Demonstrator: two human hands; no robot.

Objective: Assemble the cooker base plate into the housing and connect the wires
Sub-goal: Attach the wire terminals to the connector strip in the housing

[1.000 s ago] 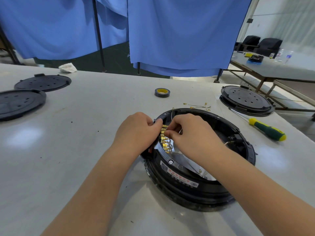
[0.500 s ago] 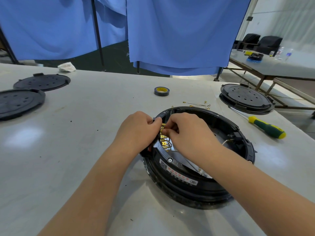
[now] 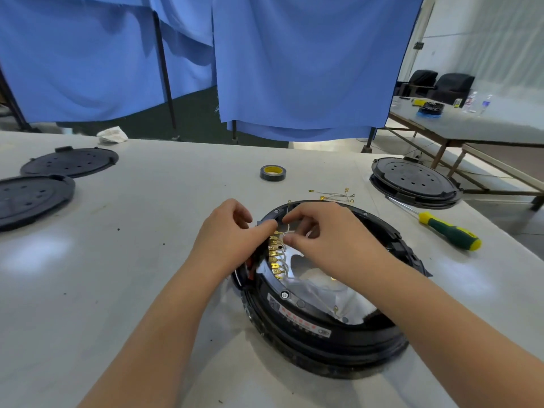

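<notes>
- We see a round black housing (image 3: 321, 334) sitting on the white table (image 3: 117, 290), near the front and a bit to the right.
- Inside it lies a shiny base plate (image 3: 312, 278), and a row of small gold tabs (image 3: 275, 257) runs along its left edge.
- Our left hand (image 3: 226, 242) rests on the left rim of the housing. Its fingers are curled, and the thumb presses on the rim right by the top of the gold tabs — we cannot tell if it holds anything.
- Our right hand (image 3: 332, 240) is over the plate, and its thumb and first finger pinch a thin white wire (image 3: 287, 231) just above the tabs.
- More loose wires (image 3: 335, 195) with gold ends lie on the table just behind the housing.
- A roll of black tape (image 3: 273, 172) sits farther back.
- A green and yellow screwdriver (image 3: 447, 231) lies to the right, near a black round lid (image 3: 412, 181).
- Two more black lids (image 3: 38, 184) lie far to the left.
</notes>
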